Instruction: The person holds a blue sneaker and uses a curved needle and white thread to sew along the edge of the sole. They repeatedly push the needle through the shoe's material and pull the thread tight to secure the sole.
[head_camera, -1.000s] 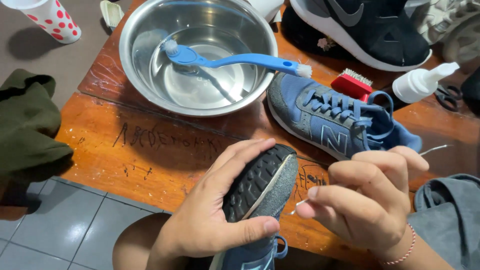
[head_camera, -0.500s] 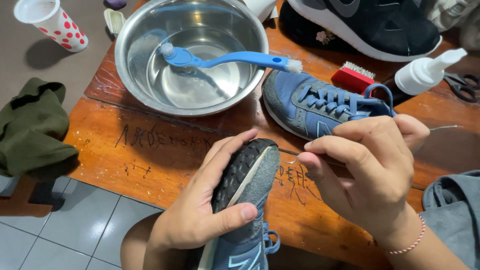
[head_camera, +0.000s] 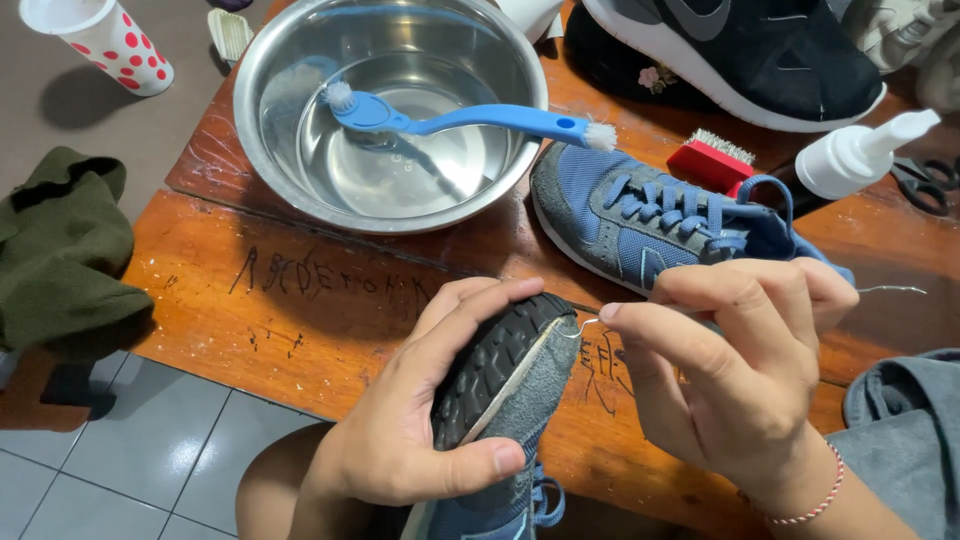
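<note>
My left hand (head_camera: 410, 420) grips a blue sneaker (head_camera: 505, 395) toe-up, black treaded sole facing left, over the front edge of the wooden table (head_camera: 260, 300). My right hand (head_camera: 735, 370) pinches a thin needle with pale thread (head_camera: 580, 328) whose tip meets the sneaker's toe where sole joins upper. A thread end (head_camera: 890, 290) sticks out to the right past my fingers. The matching blue sneaker (head_camera: 650, 215) lies on the table just behind my right hand.
A steel bowl (head_camera: 270, 90) of water holds a blue long-handled brush (head_camera: 470, 120). Behind are a black sneaker (head_camera: 760, 55), red brush (head_camera: 712, 160), white pump bottle (head_camera: 860, 155) and scissors (head_camera: 925, 185). A green cloth (head_camera: 60, 250), dotted cup (head_camera: 100, 40) and grey cloth (head_camera: 900, 440) flank me.
My right hand moved left and down, bringing the needle tip against the held sneaker's toe. The view shifted slightly; the left hand kept its grip.
</note>
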